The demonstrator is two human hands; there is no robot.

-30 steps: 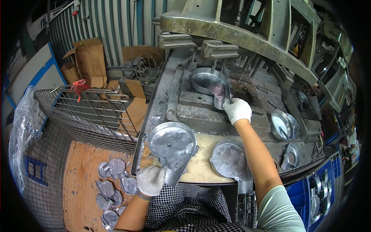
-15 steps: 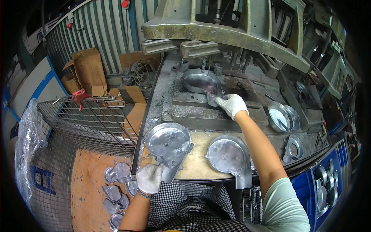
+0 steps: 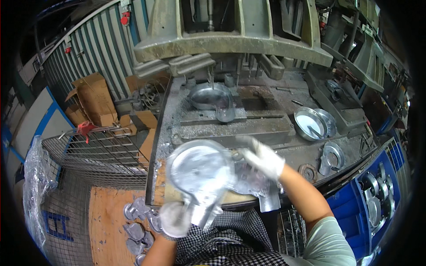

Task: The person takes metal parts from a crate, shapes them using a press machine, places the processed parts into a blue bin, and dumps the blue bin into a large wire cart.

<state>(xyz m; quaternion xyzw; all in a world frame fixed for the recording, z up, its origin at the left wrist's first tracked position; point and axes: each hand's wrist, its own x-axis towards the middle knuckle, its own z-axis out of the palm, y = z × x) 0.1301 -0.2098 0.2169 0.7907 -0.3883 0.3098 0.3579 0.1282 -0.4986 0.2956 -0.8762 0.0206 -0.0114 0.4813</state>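
My gloved left hand (image 3: 176, 219) is closed on the spout of a round silver metal casting (image 3: 199, 166), shaped like a fan housing. The casting is tilted and smeared by motion above the near edge of the bench. To its right lies a second metal casting (image 3: 269, 201), its spout over the bench edge and partly covered by the first. Above that one my gloved right hand (image 3: 265, 160) is in the air, blurred, with fingers apart and nothing visible in them. Farther off, another housing casting (image 3: 225, 113) rests on the die block, apart from both hands.
A heavy press frame (image 3: 235, 46) with rods overhangs the die block (image 3: 235, 131). At right stand a metal bowl (image 3: 306, 126) holding whitish liquid and a tool, and a ring-like casting (image 3: 330, 157). A wire cage (image 3: 106, 150) with castings borders the left; a blue bin (image 3: 350, 221) stands lower right.
My right hand has left the casting on the die block and come back toward me. My left hand has brought its casting up and to the right. The whole view has shifted.
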